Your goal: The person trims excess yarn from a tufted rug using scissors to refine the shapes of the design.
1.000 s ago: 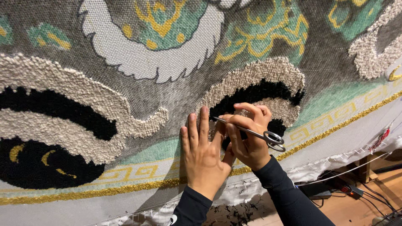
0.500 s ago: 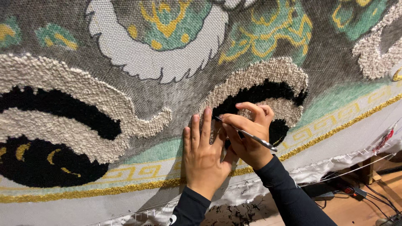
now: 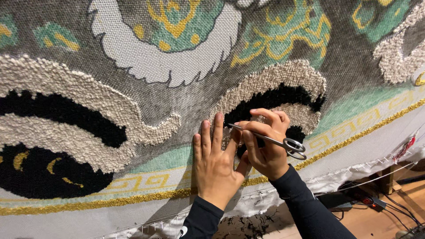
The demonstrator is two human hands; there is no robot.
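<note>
A large tufted rug (image 3: 168, 102) hangs stretched in front of me, patterned in grey, cream, black, green and gold. My left hand (image 3: 217, 163) lies flat on it, fingers spread upward, beside a cream and black curl. My right hand (image 3: 265, 146) grips small silver scissors (image 3: 270, 140), their tips pointing left toward my left index finger and their loops sticking out to the right. Both arms wear dark sleeves.
A gold tufted border (image 3: 349, 144) runs along the rug's lower edge above plain white backing cloth (image 3: 367, 163). Dark yarn clippings (image 3: 252, 223) lie on the wooden floor below. Cables and a power strip (image 3: 367, 201) sit at lower right.
The scissors have tilted, their loops dropping to the right and the tips nearing my left index finger. My left hand stays flat on the rug.
</note>
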